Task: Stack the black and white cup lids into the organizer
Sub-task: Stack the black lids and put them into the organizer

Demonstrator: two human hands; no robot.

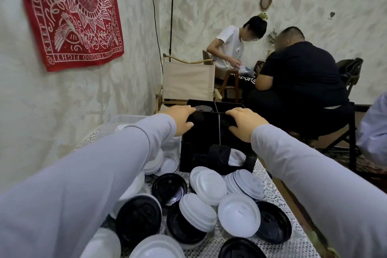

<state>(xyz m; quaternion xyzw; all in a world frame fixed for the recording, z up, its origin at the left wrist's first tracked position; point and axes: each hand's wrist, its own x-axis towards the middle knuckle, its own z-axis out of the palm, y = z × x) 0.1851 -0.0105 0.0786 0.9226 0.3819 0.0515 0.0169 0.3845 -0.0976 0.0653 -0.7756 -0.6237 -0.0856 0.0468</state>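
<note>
Head view: left hand and right hand grip organizer rim.

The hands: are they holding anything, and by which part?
The left hand and right hand both grip the black organizer by its top front rim. Whether anything else is under them cannot be told.

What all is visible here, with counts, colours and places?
organizer: one, black, table centre
black lids: at least five, loose before organizer
white lids: many, some stacked, before and left of organizer
bin: one, clear, left of organizer
tablecloth: one, white lace, under lids
wall hanging: one, red, left wall
seated people: two, white and black shirts, background
left hand: one, grey sleeve, organizer's top left
right hand: one, grey sleeve, organizer's top right
</note>
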